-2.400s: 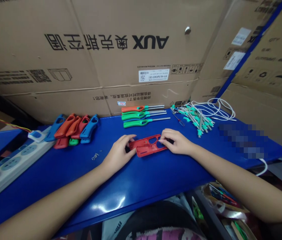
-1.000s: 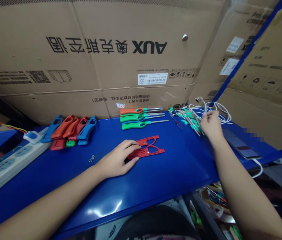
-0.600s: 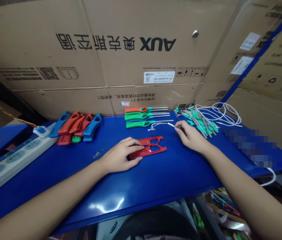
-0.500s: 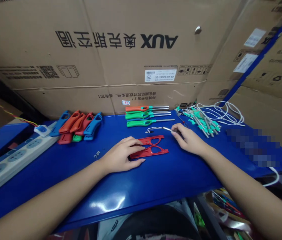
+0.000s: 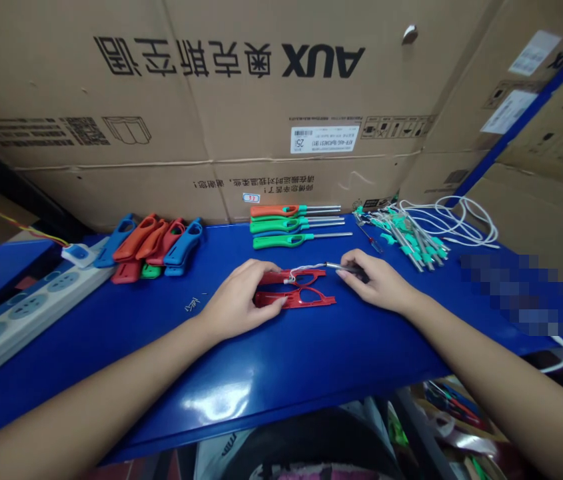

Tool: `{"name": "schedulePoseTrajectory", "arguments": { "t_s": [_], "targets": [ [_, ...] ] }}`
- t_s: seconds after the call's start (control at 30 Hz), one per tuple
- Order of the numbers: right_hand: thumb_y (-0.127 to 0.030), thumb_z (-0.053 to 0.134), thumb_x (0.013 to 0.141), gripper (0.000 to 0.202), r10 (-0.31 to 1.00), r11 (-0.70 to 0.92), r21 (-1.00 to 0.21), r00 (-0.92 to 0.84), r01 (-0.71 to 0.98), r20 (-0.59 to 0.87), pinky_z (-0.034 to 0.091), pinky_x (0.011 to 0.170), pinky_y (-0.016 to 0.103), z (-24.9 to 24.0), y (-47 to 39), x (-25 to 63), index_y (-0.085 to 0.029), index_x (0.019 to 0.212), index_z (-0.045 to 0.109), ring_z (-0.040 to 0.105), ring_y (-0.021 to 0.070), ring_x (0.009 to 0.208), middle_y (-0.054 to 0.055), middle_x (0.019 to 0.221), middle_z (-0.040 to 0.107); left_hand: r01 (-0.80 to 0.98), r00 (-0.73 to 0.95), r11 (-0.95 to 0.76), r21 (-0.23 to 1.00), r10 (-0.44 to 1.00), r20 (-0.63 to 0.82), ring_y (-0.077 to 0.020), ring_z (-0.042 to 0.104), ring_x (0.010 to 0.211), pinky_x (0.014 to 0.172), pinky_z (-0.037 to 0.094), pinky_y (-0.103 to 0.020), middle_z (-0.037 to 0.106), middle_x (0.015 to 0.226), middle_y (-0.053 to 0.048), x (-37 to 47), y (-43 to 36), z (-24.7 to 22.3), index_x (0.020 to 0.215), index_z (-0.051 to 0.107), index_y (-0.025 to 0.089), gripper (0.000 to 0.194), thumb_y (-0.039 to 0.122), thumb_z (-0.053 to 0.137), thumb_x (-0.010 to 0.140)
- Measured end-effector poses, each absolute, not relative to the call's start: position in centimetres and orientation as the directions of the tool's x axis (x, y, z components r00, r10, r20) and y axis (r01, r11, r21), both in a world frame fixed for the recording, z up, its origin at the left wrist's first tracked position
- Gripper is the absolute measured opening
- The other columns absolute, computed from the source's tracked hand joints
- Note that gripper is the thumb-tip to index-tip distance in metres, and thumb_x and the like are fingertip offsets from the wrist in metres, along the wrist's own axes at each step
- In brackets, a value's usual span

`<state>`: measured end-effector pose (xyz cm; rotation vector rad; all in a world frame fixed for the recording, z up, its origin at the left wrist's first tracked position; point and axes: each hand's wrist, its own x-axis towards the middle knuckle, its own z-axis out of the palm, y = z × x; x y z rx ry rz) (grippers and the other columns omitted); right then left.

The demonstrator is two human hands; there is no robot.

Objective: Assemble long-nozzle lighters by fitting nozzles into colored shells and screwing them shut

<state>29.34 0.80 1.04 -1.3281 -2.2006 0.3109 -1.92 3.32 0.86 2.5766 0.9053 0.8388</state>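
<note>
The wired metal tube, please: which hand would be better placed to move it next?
Probably the right hand: it grips the wired metal tube, while the left hand is on the red shell halves.

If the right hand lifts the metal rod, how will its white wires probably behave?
The white wires are probably floppy, because they curve beyond the metal rod. They may swing, since the right hand holds the rod, not them. Being thin, they look light.

Two hollow red plastic shells (image 5: pixel 295 301) lie side by side; a slim metal rod (image 5: pixel 331 265), held just right of them, trails white wires (image 5: pixel 306 268) over the farther shell (image 5: pixel 277 277).
</note>
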Motion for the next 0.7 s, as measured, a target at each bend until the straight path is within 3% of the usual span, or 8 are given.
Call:
{"name": "schedulePoseTrajectory", "arguments": {
  "t_s": [0.17, 0.33, 0.43, 0.57, 0.7],
  "targets": [
    [-0.043, 0.051, 0.099, 0.021, 0.862, 0.504, -0.455, -0.395, 0.734, 0.316, 0.046, 0.064, 0.028, 1.0, 0.6, 29.1, -0.022, 0.100, 0.055, 0.061, 0.0165, 0.070, 0.004, 0.085, 0.066, 0.410, 0.660, -0.787, 0.460, 0.604, 0.446, -0.0227, 0.064, 0.112, 0.099, 0.051, -0.042, 0.068, 0.120, -0.008, -1.1, 2.6, -0.1, 0.139, 0.042, 0.023, 0.048, 0.030, 0.062, 0.096],
    [-0.042, 0.052, 0.099, 0.022, 0.852, 0.521, -0.428, -0.425, 0.738, 0.305, 0.046, 0.062, 0.028, 1.1, 0.7, 29.0, -0.022, 0.099, 0.059, 0.063, 0.0166, 0.069, 0.004, 0.084, 0.069, 0.340, 0.643, -0.807, 0.483, 0.574, 0.506, -0.0183, 0.067, 0.093, 0.089, 0.055, -0.037, 0.071, 0.097, -0.004, -0.9, 2.3, -0.1, 0.130, 0.054, 0.021, 0.032, 0.023, 0.057, 0.098],
    [-0.042, 0.052, 0.099, 0.024, 0.836, 0.549, -0.436, -0.458, 0.713, 0.303, 0.048, 0.066, 0.029, 1.2, 0.6, 28.9, -0.022, 0.101, 0.066, 0.066, 0.0176, 0.074, 0.005, 0.087, 0.072, 0.308, 0.597, -0.814, 0.493, 0.569, 0.566, -0.0167, 0.068, 0.088, 0.083, 0.056, -0.033, 0.074, 0.098, -0.005, -0.9, 2.2, 0.3, 0.124, 0.062, 0.019, 0.026, 0.022, 0.058, 0.098],
    [-0.039, 0.054, 0.099, 0.027, 0.789, 0.597, -0.532, -0.559, 0.600, 0.256, 0.052, 0.077, 0.031, 1.7, 0.4, 28.8, -0.021, 0.106, 0.073, 0.070, 0.0189, 0.087, 0.007, 0.099, 0.076, 0.291, 0.510, -0.790, 0.540, 0.606, 0.611, -0.0150, 0.067, 0.084, 0.077, 0.055, -0.029, 0.076, 0.100, -0.005, -0.9, 2.2, 0.5, 0.112, 0.070, 0.019, 0.018, 0.020, 0.059, 0.098],
    [-0.039, 0.056, 0.098, 0.028, 0.748, 0.580, -0.648, -0.638, 0.494, 0.183, 0.052, 0.075, 0.030, 2.2, 0.3, 29.0, -0.020, 0.103, 0.076, 0.069, 0.0173, 0.081, 0.007, 0.093, 0.076, 0.338, 0.473, -0.725, 0.600, 0.682, 0.558, -0.0151, 0.067, 0.077, 0.070, 0.054, -0.028, 0.077, 0.093, -0.004, -0.9, 2.6, 0.5, 0.106, 0.075, 0.020, 0.018, 0.026, 0.061, 0.097]
  ]
}}
